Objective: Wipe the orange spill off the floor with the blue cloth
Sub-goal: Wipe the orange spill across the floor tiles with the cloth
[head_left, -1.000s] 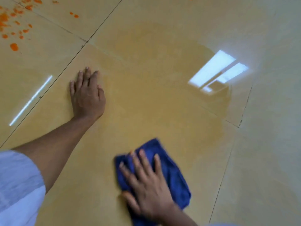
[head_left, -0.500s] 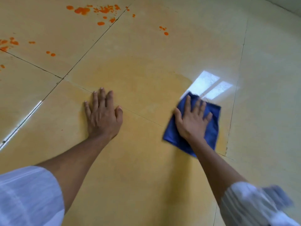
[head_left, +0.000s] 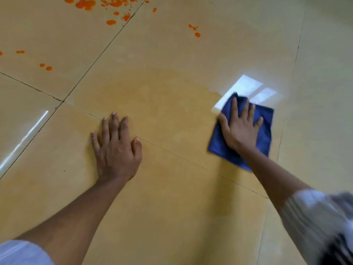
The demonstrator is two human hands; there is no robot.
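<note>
The right hand [head_left: 241, 129] presses flat, fingers spread, on the blue cloth [head_left: 263, 131]: its grip is open, pushing rather than clamping. Left of the cloth, the left hand [head_left: 116, 150] lies open on the floor [head_left: 172, 217], bracing. The wiping step seems under way over a pale orange smear [head_left: 152, 96]. Beyond the cloth to the far left, orange spill [head_left: 86, 4] drops remain; next calls for reaching there.

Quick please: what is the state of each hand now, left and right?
Left hand: open, flat on the floor, holding nothing.
Right hand: open, fingers spread, pressing the blue cloth onto the floor.
</note>
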